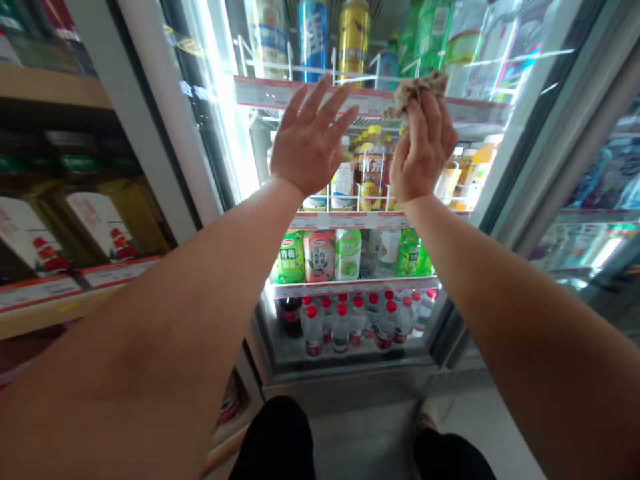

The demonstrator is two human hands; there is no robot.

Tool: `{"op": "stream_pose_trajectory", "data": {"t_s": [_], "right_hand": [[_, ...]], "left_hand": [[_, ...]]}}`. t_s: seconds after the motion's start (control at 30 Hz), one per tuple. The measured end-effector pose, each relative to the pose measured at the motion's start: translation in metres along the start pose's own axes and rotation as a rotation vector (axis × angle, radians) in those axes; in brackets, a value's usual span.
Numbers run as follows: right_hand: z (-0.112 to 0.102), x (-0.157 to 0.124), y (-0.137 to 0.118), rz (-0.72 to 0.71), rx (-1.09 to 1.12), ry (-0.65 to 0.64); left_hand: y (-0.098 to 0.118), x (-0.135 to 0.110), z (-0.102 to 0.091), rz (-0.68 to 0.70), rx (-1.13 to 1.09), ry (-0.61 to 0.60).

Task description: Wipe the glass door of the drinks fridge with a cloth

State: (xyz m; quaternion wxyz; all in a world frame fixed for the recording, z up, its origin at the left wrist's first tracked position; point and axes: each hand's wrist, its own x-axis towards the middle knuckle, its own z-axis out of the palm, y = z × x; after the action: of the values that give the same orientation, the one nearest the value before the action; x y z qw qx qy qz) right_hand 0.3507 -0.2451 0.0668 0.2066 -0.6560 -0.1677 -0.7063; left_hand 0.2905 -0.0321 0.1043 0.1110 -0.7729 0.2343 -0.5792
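Both my arms reach up to the glass front of a lit drinks fridge. My left hand is spread with its fingers apart and palm toward the glass, holding nothing. To its right, my right hand presses a crumpled beige cloth near the height of the upper shelf edge. Part of the cloth is hidden under the fingers. Behind the hands stand bottles of yellow-capped tea, and above them a blue can and a gold can.
Lower shelves hold green and pink drink bottles and several red-capped water bottles. Metal door frames run along the right. Shelves with oil bottles stand at the left. My knee is close to the fridge base.
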Motion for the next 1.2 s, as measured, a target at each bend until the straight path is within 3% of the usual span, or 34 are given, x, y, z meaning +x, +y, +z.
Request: {"op": "stream_pose_trajectory", "data": {"t_s": [0.07, 0.17, 0.23, 0.4, 0.47, 0.63, 0.83, 1.03, 1.2], "right_hand": [[-0.001, -0.001, 0.0, -0.023, -0.002, -0.015], [-0.008, -0.003, -0.003, -0.22, -0.003, -0.148], [-0.009, -0.005, -0.005, -0.269, -0.013, -0.194], [-0.001, -0.005, -0.001, -0.051, -0.056, -0.007], [-0.001, -0.005, 0.0, -0.103, -0.044, -0.007], [-0.01, -0.008, -0.004, -0.27, -0.009, -0.205], [-0.004, -0.007, 0.0, -0.098, -0.008, -0.025], [-0.013, -0.01, -0.004, -0.301, 0.003, -0.201], [-0.009, -0.011, -0.004, -0.132, -0.013, -0.065]], "left_hand": [[0.002, -0.002, -0.003, 0.017, 0.005, 0.015], [0.004, -0.005, -0.005, 0.042, 0.017, 0.056], [0.004, -0.006, -0.004, 0.051, 0.011, 0.079], [0.0, -0.004, -0.001, 0.047, -0.046, 0.081], [-0.001, -0.003, -0.002, 0.035, -0.078, 0.071], [0.003, -0.003, -0.004, 0.015, -0.058, 0.047], [0.003, -0.002, -0.004, -0.009, -0.101, 0.03], [0.004, -0.001, -0.006, -0.033, -0.065, -0.008], [-0.002, -0.002, 0.005, -0.007, -0.091, 0.039]]}}
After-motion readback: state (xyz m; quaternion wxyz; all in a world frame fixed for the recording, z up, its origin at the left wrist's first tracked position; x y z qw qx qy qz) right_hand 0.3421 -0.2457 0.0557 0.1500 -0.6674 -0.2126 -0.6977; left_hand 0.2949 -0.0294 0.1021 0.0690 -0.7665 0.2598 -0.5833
